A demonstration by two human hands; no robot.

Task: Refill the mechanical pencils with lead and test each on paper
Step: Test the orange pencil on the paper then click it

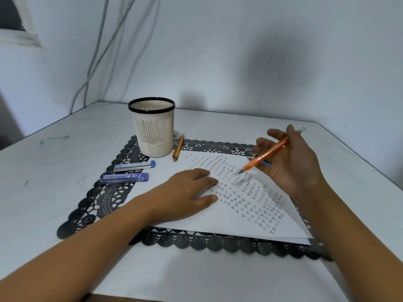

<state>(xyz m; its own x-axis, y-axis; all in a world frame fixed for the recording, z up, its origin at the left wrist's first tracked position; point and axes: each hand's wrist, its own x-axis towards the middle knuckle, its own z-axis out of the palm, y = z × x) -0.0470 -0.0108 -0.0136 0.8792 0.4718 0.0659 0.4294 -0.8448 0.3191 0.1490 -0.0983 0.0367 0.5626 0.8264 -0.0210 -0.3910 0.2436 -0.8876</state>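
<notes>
Head view: left hand flat on the paper, right hand lifting an orange pencil

The left hand (187, 192) lies palm down on the sheet of paper (196, 223), fingers straight and close together, thumb spread toward the near edge of the table (65, 153). The right hand (290, 162) is raised above the sheet's far right corner. It holds the orange mechanical pencil (266, 154) across loosely curled fingers, tip slanting down toward the paper but clear of it. Motion blur hides the exact grip. A small blue object shows just under this hand; I cannot tell what it is.

Rows of small pencilled stars cover the right part of the sheet, which rests on a black lace placemat (104, 197) in the middle of the table.

Two lead cases lie side by side on the mat's left part. The clear lead case (134, 166) has a blue cap and print too small to read. The purple lead case (124, 178) is marked "2B".

Toward the far edge stands a cream pen holder (153, 127) with a black rim, and a yellow-brown pencil (178, 147) lies just beside it.
</notes>
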